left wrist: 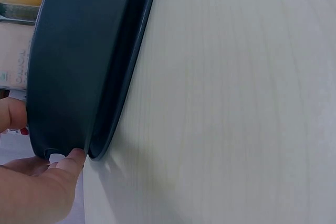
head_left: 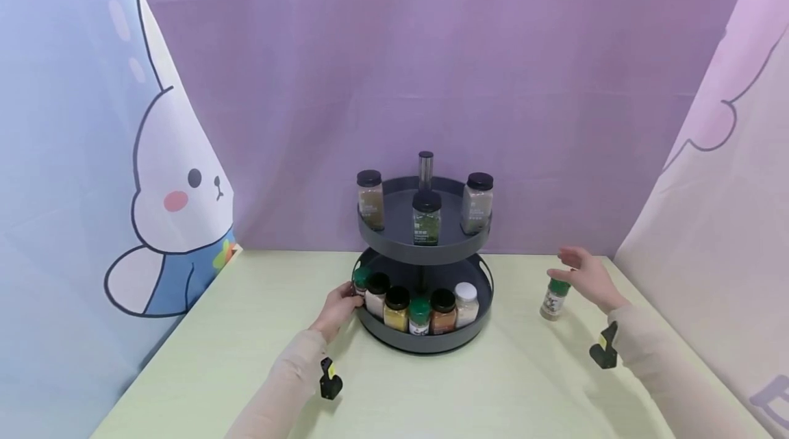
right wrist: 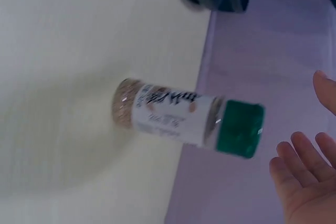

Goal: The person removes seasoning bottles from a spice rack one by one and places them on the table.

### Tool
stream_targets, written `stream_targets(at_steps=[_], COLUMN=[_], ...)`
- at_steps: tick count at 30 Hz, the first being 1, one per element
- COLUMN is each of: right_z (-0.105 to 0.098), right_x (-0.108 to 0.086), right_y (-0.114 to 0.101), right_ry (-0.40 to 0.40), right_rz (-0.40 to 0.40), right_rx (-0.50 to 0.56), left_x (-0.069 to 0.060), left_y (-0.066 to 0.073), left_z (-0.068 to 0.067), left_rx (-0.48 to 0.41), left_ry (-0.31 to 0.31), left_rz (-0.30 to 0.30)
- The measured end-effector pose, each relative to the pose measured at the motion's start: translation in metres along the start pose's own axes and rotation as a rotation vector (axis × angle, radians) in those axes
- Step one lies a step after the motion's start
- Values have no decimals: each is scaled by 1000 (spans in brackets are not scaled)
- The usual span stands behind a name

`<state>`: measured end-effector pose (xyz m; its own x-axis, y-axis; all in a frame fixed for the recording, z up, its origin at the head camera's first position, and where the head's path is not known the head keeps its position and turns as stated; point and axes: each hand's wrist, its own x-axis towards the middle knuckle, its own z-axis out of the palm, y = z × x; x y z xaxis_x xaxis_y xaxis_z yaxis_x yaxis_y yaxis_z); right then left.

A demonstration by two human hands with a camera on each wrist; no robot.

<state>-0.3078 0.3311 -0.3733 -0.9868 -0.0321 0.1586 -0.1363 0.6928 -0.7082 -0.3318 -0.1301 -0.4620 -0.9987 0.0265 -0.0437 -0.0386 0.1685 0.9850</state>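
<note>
A dark grey two-tier turntable rack (head_left: 425, 343) stands on the table. My left hand (head_left: 335, 312) pinches the left rim of its lower tray; in the left wrist view the thumb lies over the tray wall (left wrist: 73, 66) and the fingers touch the outside. At the right, a green-capped spice bottle (head_left: 553, 302) with a white label stands upright on the table. My right hand (head_left: 585, 278) is just above and beside its cap. In the right wrist view, the fingers (right wrist: 299, 163) are spread and apart from the bottle's green cap (right wrist: 240, 128).
The lower tray holds several spice jars, among them a white-capped jar (head_left: 466, 305) and a green-capped bottle (head_left: 420, 316). Three black-capped jars stand on the upper tray (head_left: 425, 254), including a green-filled one (head_left: 427, 220). A purple curtain (head_left: 431, 83) hangs behind the table.
</note>
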Motion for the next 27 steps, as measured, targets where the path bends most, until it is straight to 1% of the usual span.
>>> stream_targets(at_steps=[5, 10, 12, 15, 17, 19, 23, 27], right_z=[7, 22, 31, 43, 48, 51, 55, 62], right_x=[4, 9, 10, 10, 9, 7, 4, 3], right_y=[-23, -37, -41, -45, -47, -47, -47, -47], right_ry=[-7, -39, -73, -150, -205, -248, -303, -338], right_rz=[-58, -112, -135, -160, -167, -157, -148, -131], right_rx=[-6, -6, -2, 33, 56, 66, 75, 121], left_x=[-3, -8, -11, -14, -14, -13, -6, -2], left_y=[-4, -11, -13, -13, -12, -9, -5, -4], left_z=[-6, -12, -15, -18, -17, -14, -5, 0], left_rx=[-1, -15, -14, -3, 4, 1, -17, -30], left_ry=[6, -2, 5, 26, 29, 16, 1, 4], left_rz=[-1, 2, -2, -4, -4, 4, 19, 26])
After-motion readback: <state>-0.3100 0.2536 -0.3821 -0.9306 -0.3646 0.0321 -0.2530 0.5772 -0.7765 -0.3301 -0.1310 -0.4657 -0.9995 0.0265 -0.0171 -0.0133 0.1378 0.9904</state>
